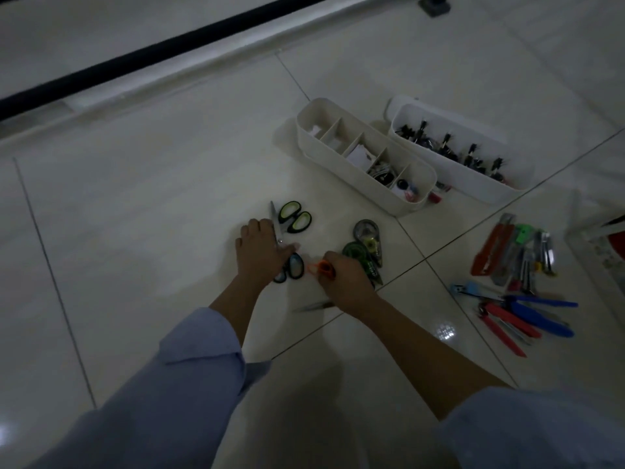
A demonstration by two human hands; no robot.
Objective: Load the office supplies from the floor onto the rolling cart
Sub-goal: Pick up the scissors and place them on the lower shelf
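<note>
Several scissors lie on the white tiled floor. My left hand (pixel 258 250) rests flat on the blades of the green-handled scissors (pixel 293 216) and partly covers the dark blue-handled scissors (pixel 293 267). My right hand (pixel 343 282) is closed around the orange-handled scissors (pixel 323 268), whose blade tip pokes out below the wrist. Green and grey correction tape dispensers (pixel 367 243) lie just right of that hand. A divided white organizer tray (pixel 363 157) and a second white bin (pixel 463 150) with black clips stand farther back.
A pile of cutters, pliers and other hand tools (pixel 517 279) lies on the floor at the right. A black bar (pixel 162 49) with a white rail runs across the top left. A white object's edge (pixel 605 238) shows at far right.
</note>
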